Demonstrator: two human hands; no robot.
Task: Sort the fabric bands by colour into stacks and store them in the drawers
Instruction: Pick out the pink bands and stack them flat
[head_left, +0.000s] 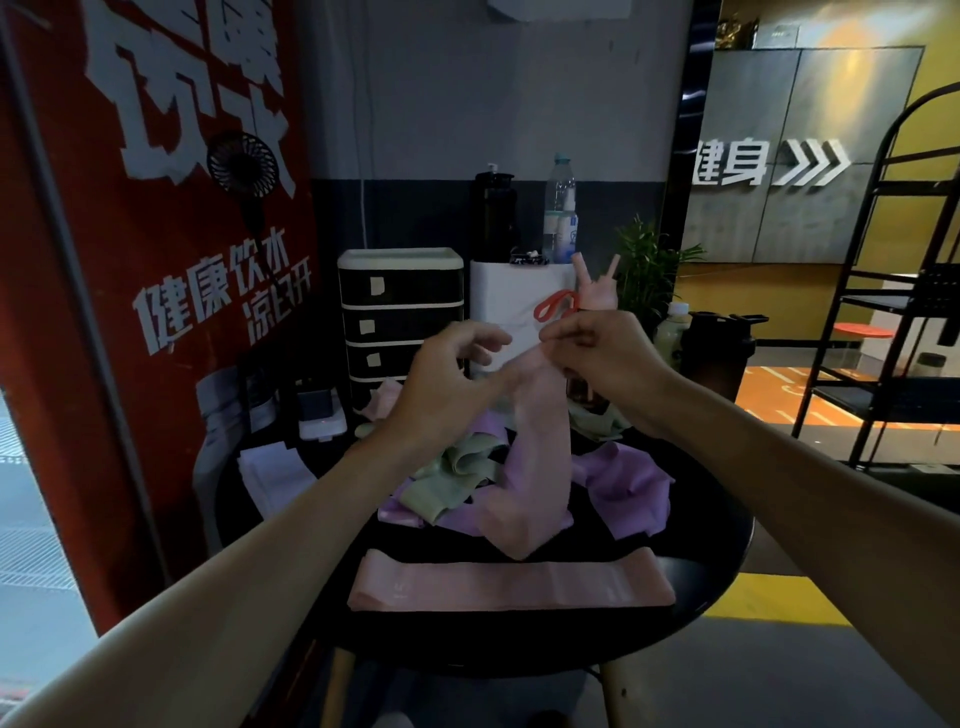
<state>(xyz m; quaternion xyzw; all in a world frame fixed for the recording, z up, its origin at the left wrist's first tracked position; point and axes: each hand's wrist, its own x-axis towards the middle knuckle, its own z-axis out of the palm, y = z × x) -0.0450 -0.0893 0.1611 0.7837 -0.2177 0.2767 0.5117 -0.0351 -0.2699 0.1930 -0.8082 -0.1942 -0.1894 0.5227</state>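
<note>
A pink fabric band (540, 452) hangs from both raised hands over the round black table (727, 525). My right hand (602, 358) pinches its top edge. My left hand (441, 379) holds the same edge from the left, fingers curled. A flat stack of pink bands (509, 579) lies at the table's front. Behind it sits a loose heap of purple bands (623, 478) and green bands (457, 473). The black drawer unit (400, 317) with white trim stands at the table's back left, its drawers closed.
A white box (498, 296) carrying bottles, a red loop and a hand-shaped model stands right of the drawers. Folded white cloth (270, 467) lies at the table's left. A red banner (156, 260) with a fan is on the left, a black metal rack (893, 291) on the right.
</note>
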